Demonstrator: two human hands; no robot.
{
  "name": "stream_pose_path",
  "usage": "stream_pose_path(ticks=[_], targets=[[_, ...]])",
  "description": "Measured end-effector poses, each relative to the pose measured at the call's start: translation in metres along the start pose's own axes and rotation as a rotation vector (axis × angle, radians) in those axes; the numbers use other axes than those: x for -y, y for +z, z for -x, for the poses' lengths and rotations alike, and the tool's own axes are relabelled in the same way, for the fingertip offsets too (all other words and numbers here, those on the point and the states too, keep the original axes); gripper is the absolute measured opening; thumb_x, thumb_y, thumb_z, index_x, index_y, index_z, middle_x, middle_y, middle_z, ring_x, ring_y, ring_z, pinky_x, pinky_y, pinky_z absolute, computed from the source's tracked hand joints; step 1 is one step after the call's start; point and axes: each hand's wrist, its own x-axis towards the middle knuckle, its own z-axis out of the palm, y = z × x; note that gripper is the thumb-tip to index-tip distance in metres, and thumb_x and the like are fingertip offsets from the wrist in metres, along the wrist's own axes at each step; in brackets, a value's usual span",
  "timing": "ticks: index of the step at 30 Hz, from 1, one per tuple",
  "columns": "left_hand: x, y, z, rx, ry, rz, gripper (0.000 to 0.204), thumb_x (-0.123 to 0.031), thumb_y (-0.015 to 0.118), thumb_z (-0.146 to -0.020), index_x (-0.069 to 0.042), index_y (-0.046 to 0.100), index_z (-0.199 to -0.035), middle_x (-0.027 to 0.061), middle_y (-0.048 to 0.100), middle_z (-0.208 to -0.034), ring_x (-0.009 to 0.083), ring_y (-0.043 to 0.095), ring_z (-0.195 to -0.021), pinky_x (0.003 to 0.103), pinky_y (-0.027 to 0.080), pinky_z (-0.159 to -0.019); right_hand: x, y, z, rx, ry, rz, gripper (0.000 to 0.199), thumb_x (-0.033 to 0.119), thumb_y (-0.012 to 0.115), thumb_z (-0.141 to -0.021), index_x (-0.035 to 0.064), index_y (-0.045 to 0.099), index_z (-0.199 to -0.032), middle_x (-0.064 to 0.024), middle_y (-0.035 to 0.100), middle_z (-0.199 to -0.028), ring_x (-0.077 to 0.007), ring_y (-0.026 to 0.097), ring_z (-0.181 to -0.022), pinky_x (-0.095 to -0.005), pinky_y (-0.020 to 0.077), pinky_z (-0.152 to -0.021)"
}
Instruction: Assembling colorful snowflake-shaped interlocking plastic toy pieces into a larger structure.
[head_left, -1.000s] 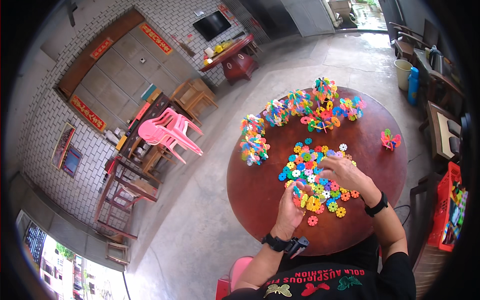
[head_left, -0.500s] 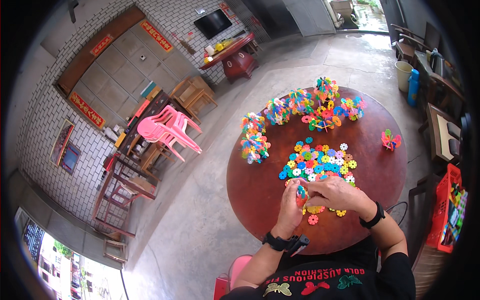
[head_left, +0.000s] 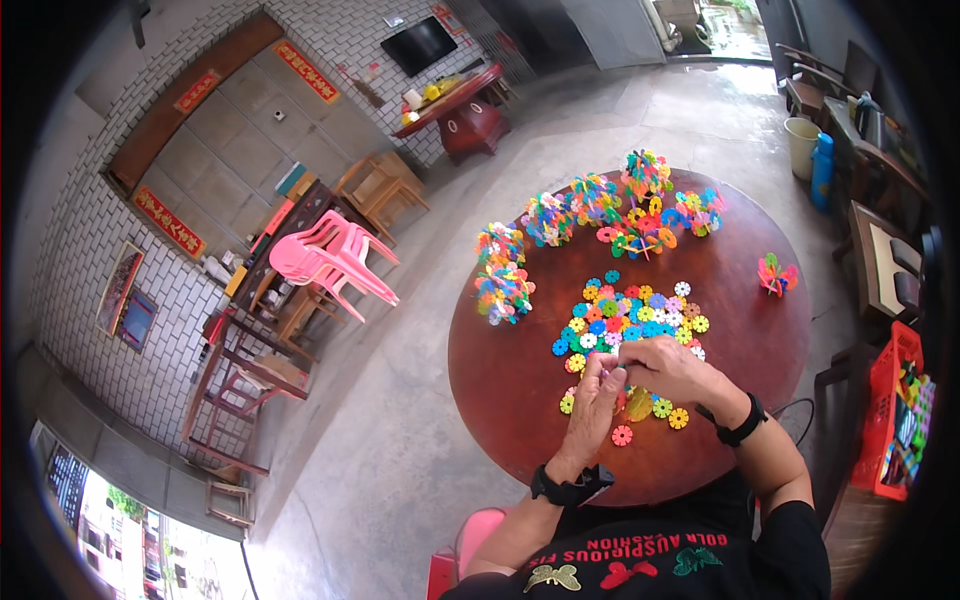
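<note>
Seven multicoloured clusters (head_left: 594,198) stood along the table's (head_left: 490,390) far and left edge, with one smaller cluster (head_left: 776,276) on the right. Near the middle lay loose discs (head_left: 632,318) — too many to count. The left hand (head_left: 594,410) narrowly pinched a few small discs (head_left: 606,373), mostly hidden; whether the right hand (head_left: 672,372) gripped one I couldn't tell. A second earlier it was apart, above the pile — now its fingertips met the left's.

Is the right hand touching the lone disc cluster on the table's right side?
Apart: the head view shows bare tabletop between the right hand and the lone disc cluster.
</note>
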Motion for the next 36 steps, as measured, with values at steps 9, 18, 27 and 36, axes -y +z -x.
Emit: stream_pose_path(ticks=[9,18,27,36], targets=[[-0.014,-0.021,-0.007,0.306,-0.322,0.134,0.023,-0.004,0.068,-0.083,-0.002,0.064,-0.105,-0.0032,0.061,-0.087,0.0029,0.054,-0.077,0.019,0.045,-0.069,0.005,-0.005,-0.001,0.107,-0.022,0.115,0.013,0.013,0.055,-0.078,0.0005,0.056,-0.076,-0.0191,0.057,-0.068,-0.0368,0.059,-0.07,-0.0462,0.0424,-0.062],[-0.014,-0.012,0.005,0.356,-0.303,-0.048,0.031,-0.001,0.068,-0.077,0.002,0.063,-0.107,-0.001,0.062,-0.088,0.0047,0.055,-0.08,0.022,0.045,-0.069,0.015,-0.007,0.006,0.221,-0.03,0.062,0.016,0.015,0.059,-0.079,0.0001,0.064,-0.077,-0.0174,0.057,-0.061,-0.0323,0.057,-0.057,-0.0419,0.0427,-0.057],[-0.023,-0.017,0.004,0.327,-0.137,0.047,0.026,0.002,0.064,-0.072,0.001,0.062,-0.098,-0.0031,0.06,-0.081,0.0032,0.054,-0.072,0.019,0.044,-0.063,0.021,-0.01,0.002,0.261,-0.054,-0.143,0.015,0.012,0.06,-0.084,-0.0031,0.061,-0.085,-0.0145,0.06,-0.073,-0.0295,0.058,-0.066,-0.038,0.0435,-0.06],[-0.072,-0.033,-0.003,0.544,-0.172,-0.163,0.026,0.0,0.065,-0.069,0.0,0.06,-0.094,-0.0012,0.061,-0.086,0.0046,0.053,-0.079,0.02,0.042,-0.067,0.032,-0.001,0.008,0.276,0.088,-0.483,0.013,0.013,0.059,-0.088,-0.0004,0.06,-0.085,-0.0083,0.058,-0.07,-0.0159,0.058,-0.059,-0.0303,0.0455,-0.054]])
